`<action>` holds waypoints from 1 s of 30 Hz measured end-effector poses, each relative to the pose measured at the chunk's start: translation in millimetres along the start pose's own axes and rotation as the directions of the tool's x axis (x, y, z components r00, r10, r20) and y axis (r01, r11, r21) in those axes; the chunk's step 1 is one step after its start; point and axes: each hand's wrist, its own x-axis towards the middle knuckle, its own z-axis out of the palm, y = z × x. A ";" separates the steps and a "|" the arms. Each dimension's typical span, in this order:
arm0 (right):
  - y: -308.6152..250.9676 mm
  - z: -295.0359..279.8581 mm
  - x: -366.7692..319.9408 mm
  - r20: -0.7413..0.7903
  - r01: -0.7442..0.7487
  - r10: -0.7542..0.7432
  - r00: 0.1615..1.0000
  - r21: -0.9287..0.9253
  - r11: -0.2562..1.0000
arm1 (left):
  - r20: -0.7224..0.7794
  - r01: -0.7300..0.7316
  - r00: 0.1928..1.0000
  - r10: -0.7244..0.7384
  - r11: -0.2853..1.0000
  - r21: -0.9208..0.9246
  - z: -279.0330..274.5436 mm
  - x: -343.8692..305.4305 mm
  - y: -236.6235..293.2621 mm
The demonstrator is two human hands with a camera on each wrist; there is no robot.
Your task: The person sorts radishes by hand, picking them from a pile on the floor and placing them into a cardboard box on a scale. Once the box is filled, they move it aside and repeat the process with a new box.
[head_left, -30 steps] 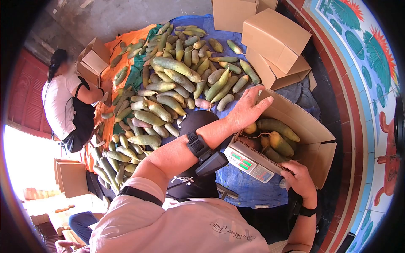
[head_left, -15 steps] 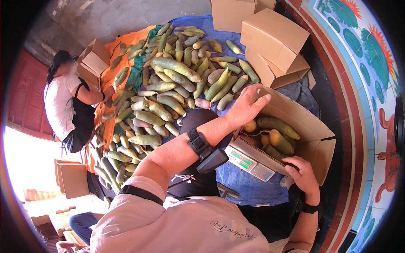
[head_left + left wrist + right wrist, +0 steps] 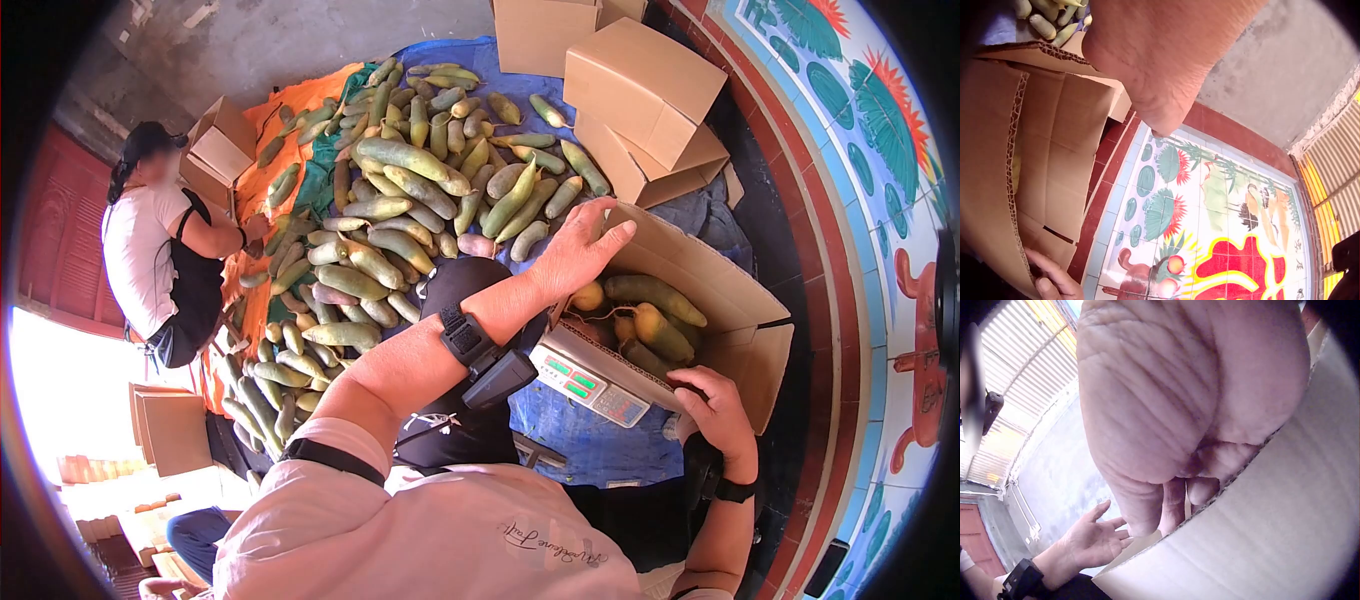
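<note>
An upright cardboard box (image 3: 745,375) with raised flaps holds several large green and yellowish gourd-like vegetables (image 3: 660,337). It stands on a scale (image 3: 590,384) with lit green digits. My left hand (image 3: 583,250) lies at the box's far left corner, fingers and thumb extended; its palm side (image 3: 1154,69) fills the top of the left wrist view. My right hand (image 3: 718,412) grips the near edge, its fingers curled over the cardboard rim, as the right wrist view shows the hand (image 3: 1191,394) close up.
A big pile of similar vegetables (image 3: 400,200) covers blue and orange sheets. Other cardboard boxes (image 3: 645,90) stand at the back right. A person (image 3: 165,240) in a cap crouches at the left. A tiled wall (image 3: 860,150) curves along the right.
Both my hands keep their places on the box. The crouching person at the left has raised their head a little and moved a hand near the pile. The head view has shifted slightly.
</note>
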 end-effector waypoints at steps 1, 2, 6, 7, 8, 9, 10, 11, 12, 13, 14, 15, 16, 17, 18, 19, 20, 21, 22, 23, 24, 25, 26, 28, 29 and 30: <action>0.2 -0.1 0.1 0.000 0.000 0.000 1.000 0.000 1.000 | 0.002 0.003 1.000 -0.003 1.000 -0.001 -0.2 -0.2 0.5; 0.6 -0.2 0.3 0.002 -0.001 0.001 1.000 -0.003 1.000 | 0.002 0.003 1.000 -0.003 1.000 -0.001 -0.7 -0.5 1.4; 0.3 0.1 0.7 0.005 0.005 -0.005 1.000 -0.004 1.000 | 0.009 0.004 1.000 -0.004 1.000 0.003 -2.1 -1.6 4.2; -0.2 0.3 0.8 0.006 0.005 -0.005 1.000 -0.004 1.000 | 0.008 0.008 1.000 -0.008 1.000 0.005 -2.3 -1.9 4.2; -0.8 0.3 0.9 0.006 0.001 -0.001 1.000 -0.004 1.000 | 0.008 0.008 1.000 -0.008 1.000 0.004 -2.5 -1.9 4.2; -1.1 0.3 1.0 0.006 -0.002 0.002 1.000 -0.003 1.000 | 0.009 0.008 1.000 -0.008 1.000 0.007 -2.7 -1.8 4.2; -0.5 0.4 1.0 0.006 -0.002 0.002 1.000 -0.004 1.000 | 0.011 0.008 1.000 -0.008 1.000 0.009 -2.9 -1.6 4.2; 0.7 0.6 1.0 0.005 0.006 -0.006 1.000 -0.005 1.000 | 0.011 0.008 1.000 -0.008 1.000 0.009 -2.9 -1.6 4.1; 1.8 0.7 1.1 0.004 0.014 -0.014 1.000 -0.007 1.000 | 0.005 0.004 1.000 -0.004 1.000 0.013 -2.9 -1.6 4.0; 2.8 0.5 1.0 0.005 0.014 -0.014 1.000 -0.007 1.000 | -0.001 -0.001 1.000 0.001 1.000 0.017 -2.9 -1.8 4.0; 3.8 0.3 1.0 0.009 0.014 -0.014 1.000 -0.008 1.000 | -0.001 0.000 1.000 0.000 1.000 0.016 -2.7 -1.9 4.1; 4.2 0.2 0.9 0.013 0.015 -0.015 1.000 -0.009 1.000 | -0.007 0.007 1.000 -0.007 1.000 0.018 -2.1 -2.0 4.5; 3.8 0.2 1.0 0.015 0.015 -0.015 1.000 -0.009 1.000 | -0.014 0.015 1.000 -0.014 1.000 0.020 -1.8 -2.4 4.6; 3.1 0.3 1.4 0.023 0.009 -0.009 1.000 -0.015 1.000 | -0.016 0.017 1.000 -0.017 1.000 0.019 -1.7 -2.9 4.1; 2.5 0.5 1.6 0.033 0.004 -0.003 0.999 -0.022 1.000 | -0.029 0.004 1.000 -0.004 1.000 0.005 -2.0 -3.1 3.4; 2.4 1.0 1.9 0.038 0.004 -0.003 0.999 -0.024 1.000 | -0.043 -0.009 0.999 0.009 1.000 -0.009 -2.7 -2.9 2.5; 2.7 1.7 2.3 0.052 0.003 -0.002 0.999 -0.032 0.999 | -0.047 -0.006 0.999 0.006 1.000 -0.011 -4.6 -2.0 1.8; 2.9 2.5 2.9 0.066 0.004 -0.001 0.998 -0.041 0.999 | -0.069 -0.009 0.998 0.004 0.997 -0.071 -7.6 -0.6 1.3; 3.6 2.7 3.6 0.073 0.004 -0.001 0.997 -0.042 0.999 | -0.092 -0.012 0.996 0.000 0.991 -0.130 -10.3 -1.1 1.2; 4.7 3.0 4.3 0.077 -0.004 0.007 0.997 -0.044 0.999 | -0.046 0.109 0.992 -0.116 0.987 -0.122 -26.4 -9.1 26.6; 5.6 3.8 4.7 0.082 -0.013 0.016 0.997 -0.045 0.999 | -0.049 0.116 0.991 -0.123 0.986 -0.123 -36.3 -11.2 24.0; 6.3 5.1 5.0 0.090 -0.016 0.020 0.996 -0.042 0.999 | -0.073 0.056 0.994 -0.077 0.965 -0.257 -46.6 -9.4 20.0; 6.6 5.8 5.5 0.076 -0.029 0.031 0.997 -0.021 0.999 | -0.105 -0.008 0.994 -0.035 0.923 -0.386 -57.8 -9.4 15.8; 7.4 5.8 6.2 0.074 -0.048 0.048 0.996 0.000 0.999 | -0.190 0.091 0.969 -0.156 0.946 -0.313 -90.2 -20.3 14.9; 7.9 5.4 7.0 0.072 -0.053 0.054 0.996 -0.008 0.999 | -0.292 0.113 0.935 -0.199 0.952 -0.286 -104.3 -21.2 1.6; 8.7 5.5 7.9 0.070 -0.060 0.060 0.996 -0.014 0.998 | -0.317 0.230 0.880 -0.354 0.902 -0.366 -118.0 -28.9 3.0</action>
